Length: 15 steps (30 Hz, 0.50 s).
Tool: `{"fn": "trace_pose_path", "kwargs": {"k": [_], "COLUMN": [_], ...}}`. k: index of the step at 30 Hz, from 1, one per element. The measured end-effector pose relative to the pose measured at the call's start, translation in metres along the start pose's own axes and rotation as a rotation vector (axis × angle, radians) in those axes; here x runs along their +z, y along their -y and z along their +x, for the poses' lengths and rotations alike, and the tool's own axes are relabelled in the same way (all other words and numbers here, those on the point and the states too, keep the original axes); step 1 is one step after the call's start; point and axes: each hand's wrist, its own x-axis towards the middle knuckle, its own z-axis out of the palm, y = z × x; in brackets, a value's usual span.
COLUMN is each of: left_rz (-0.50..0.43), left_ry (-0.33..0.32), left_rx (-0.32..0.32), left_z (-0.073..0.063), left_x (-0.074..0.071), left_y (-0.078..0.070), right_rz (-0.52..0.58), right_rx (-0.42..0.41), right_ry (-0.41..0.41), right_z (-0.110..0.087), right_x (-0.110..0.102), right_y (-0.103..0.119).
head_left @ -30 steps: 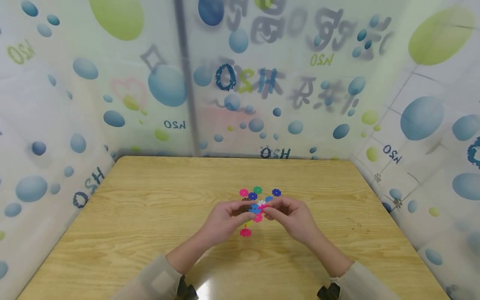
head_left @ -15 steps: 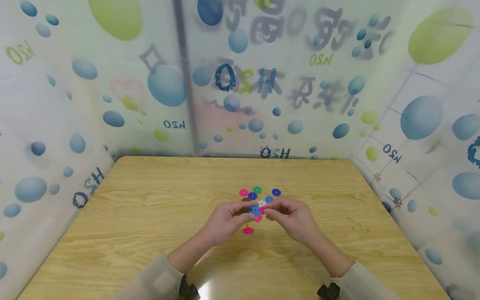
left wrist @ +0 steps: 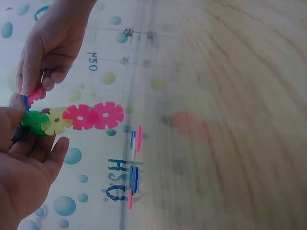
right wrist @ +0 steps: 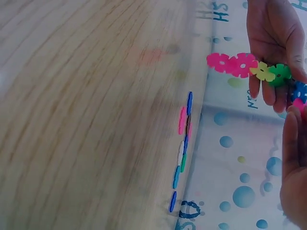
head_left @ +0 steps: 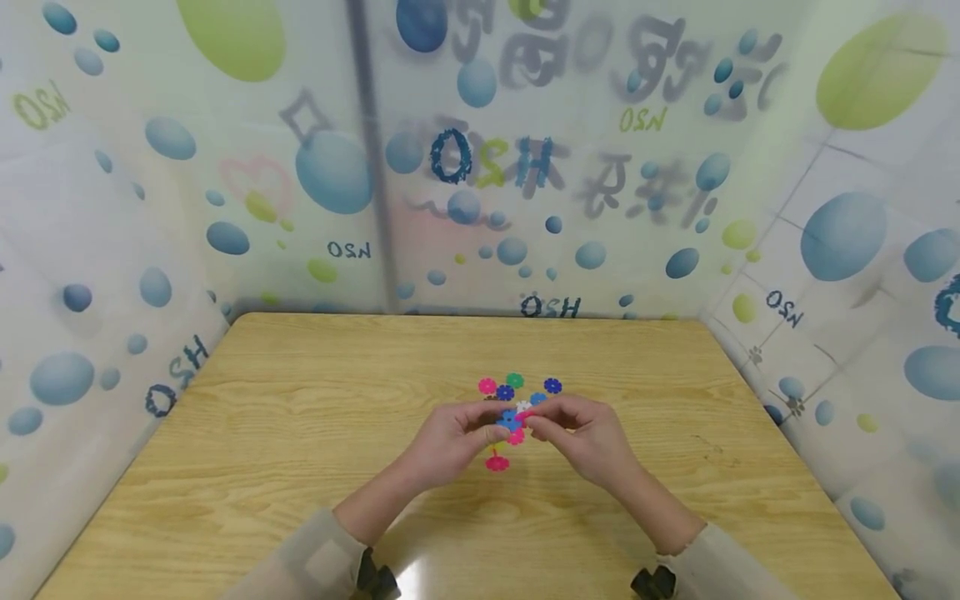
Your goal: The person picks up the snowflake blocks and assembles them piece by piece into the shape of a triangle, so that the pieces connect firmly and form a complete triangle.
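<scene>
On my feed, the left hand (head_left: 448, 442) pinches the chain (left wrist: 56, 120) above the table (head_left: 300, 383), the right hand (head_left: 588, 437) pinches a pink disc (head_left: 522, 415) at its blue end; beyond lie loose discs (head_left: 505, 392), then the backdrop (head_left: 660, 287), reading mirrored "H2O".

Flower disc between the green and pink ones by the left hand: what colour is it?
Yellow; the flower disc shows best in the left wrist view.

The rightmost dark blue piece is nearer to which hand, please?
Right: the right hand is just this side of the dark blue piece; the left hand is farther left.
</scene>
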Motion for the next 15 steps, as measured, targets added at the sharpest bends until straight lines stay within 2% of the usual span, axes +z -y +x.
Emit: {"fn": "trace_pose_path", "kwargs": {"k": [5,11,15], "left_rz": [0.033,-0.043,-0.048], "left_ry": [0.032,0.067,0.068], "left_rx": [0.045,0.064,0.074], "left_z": [-0.0005,0.0016,0.0019], "left_x": [-0.0004,0.003,0.0038], "left_y": [0.0012,0.004,0.0051], "right_rz": [-0.015,-0.009,-0.018], "right_rx": [0.069,0.078,0.091], "right_ry": [-0.006,0.007,0.021], "right_z": [-0.0004,-0.0006,-0.0012], "right_x": [0.0029,0.0079,0.0076], "right_y": [-0.0009,-0.0018,-0.0025]}}
